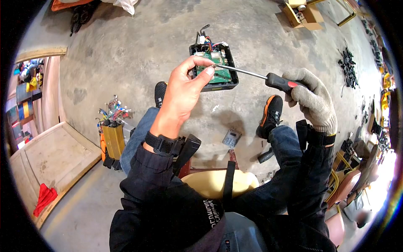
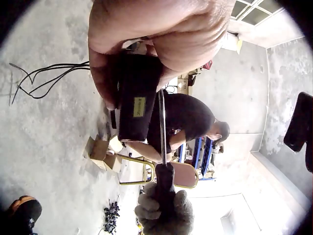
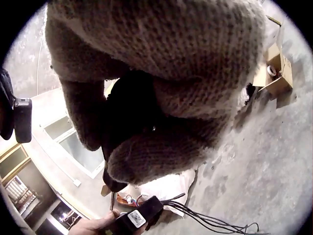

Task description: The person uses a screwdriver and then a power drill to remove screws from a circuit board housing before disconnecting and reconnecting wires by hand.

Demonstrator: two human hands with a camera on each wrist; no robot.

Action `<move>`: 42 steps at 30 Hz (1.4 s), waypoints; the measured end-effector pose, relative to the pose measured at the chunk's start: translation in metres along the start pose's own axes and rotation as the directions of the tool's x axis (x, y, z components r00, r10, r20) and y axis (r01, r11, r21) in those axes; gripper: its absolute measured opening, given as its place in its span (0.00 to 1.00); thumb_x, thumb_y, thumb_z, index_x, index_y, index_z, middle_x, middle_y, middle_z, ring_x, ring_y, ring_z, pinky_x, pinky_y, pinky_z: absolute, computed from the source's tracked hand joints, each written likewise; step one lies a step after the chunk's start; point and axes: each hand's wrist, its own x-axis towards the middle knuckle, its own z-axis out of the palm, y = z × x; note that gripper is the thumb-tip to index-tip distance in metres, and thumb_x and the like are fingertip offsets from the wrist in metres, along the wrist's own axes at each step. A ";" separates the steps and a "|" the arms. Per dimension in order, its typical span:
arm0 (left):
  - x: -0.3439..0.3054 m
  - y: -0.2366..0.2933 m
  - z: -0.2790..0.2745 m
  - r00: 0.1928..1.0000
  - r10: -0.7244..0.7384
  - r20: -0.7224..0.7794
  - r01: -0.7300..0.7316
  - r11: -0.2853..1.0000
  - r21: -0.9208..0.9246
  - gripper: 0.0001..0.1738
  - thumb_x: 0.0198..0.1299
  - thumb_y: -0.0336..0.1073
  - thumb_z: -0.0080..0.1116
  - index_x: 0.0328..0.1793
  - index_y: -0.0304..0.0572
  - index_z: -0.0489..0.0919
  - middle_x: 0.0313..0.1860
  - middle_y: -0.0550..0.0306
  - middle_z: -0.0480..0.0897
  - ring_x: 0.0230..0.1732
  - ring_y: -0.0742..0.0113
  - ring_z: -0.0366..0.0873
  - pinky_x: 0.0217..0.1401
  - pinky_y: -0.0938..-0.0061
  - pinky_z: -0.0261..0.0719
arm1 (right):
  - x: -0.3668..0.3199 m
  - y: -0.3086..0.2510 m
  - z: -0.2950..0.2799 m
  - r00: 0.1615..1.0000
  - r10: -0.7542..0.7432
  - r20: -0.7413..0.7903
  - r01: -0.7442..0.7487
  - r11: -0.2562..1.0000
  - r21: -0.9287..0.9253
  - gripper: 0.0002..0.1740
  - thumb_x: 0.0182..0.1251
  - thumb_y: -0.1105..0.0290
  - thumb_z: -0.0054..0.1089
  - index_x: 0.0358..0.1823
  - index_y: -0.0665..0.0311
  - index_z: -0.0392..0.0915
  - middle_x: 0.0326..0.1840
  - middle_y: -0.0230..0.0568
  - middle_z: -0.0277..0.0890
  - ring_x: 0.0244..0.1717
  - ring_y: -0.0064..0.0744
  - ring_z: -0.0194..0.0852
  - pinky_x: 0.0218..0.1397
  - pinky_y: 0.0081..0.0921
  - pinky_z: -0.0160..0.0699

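Note:
My gloved right hand (image 1: 312, 94) grips the black and red handle of a screwdriver (image 1: 247, 73), its metal shaft pointing left. The bare left hand (image 1: 184, 86) holds a black electronics box (image 1: 233, 80), its other fingers partly hidden behind it. The left thumb and index finger meet at the screwdriver's tip; what they may pinch there is too small to tell. Inside the uncovered box lies a green circuit board (image 1: 224, 74), with coloured wires at its far end. In the right wrist view a QR label (image 3: 137, 218) shows on the box, and black cables (image 3: 205, 220) run from it.
On the floor below lies a small grey device (image 1: 232, 137). A gold-coloured finned unit (image 1: 113, 140) with many wires stands left of my leg. Farther off are a cardboard box (image 1: 300, 17) and a heap of black parts (image 1: 347, 67). Another person (image 2: 188, 117) bends over in the background.

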 end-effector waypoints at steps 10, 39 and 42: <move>-0.001 0.001 0.007 0.999 0.026 -0.032 -0.027 0.999 -0.029 0.05 0.70 0.30 0.66 0.49 0.40 0.85 0.40 0.68 0.81 0.39 0.82 0.72 0.43 0.82 0.72 | 0.000 -0.001 -0.006 0.999 0.036 -0.013 -0.037 0.993 -0.108 0.26 0.57 0.54 0.68 0.53 0.62 0.85 0.31 0.29 0.81 0.30 0.18 0.75 0.31 0.18 0.65; -0.002 -0.003 0.012 0.998 0.049 -0.042 -0.035 0.956 0.293 0.05 0.68 0.30 0.67 0.47 0.38 0.85 0.40 0.66 0.82 0.40 0.79 0.74 0.43 0.78 0.74 | 0.004 -0.017 0.019 0.930 -0.152 -0.334 0.173 0.984 0.033 0.25 0.69 0.64 0.69 0.64 0.66 0.76 0.40 0.38 0.80 0.38 0.24 0.81 0.42 0.24 0.84; -0.002 -0.003 0.014 0.997 0.057 -0.050 -0.042 0.962 0.271 0.05 0.67 0.30 0.67 0.46 0.38 0.86 0.37 0.67 0.80 0.37 0.80 0.70 0.39 0.78 0.71 | 0.002 -0.023 0.021 0.918 -0.188 -0.350 0.206 0.978 0.015 0.26 0.68 0.64 0.70 0.64 0.66 0.76 0.39 0.38 0.80 0.38 0.23 0.81 0.41 0.24 0.85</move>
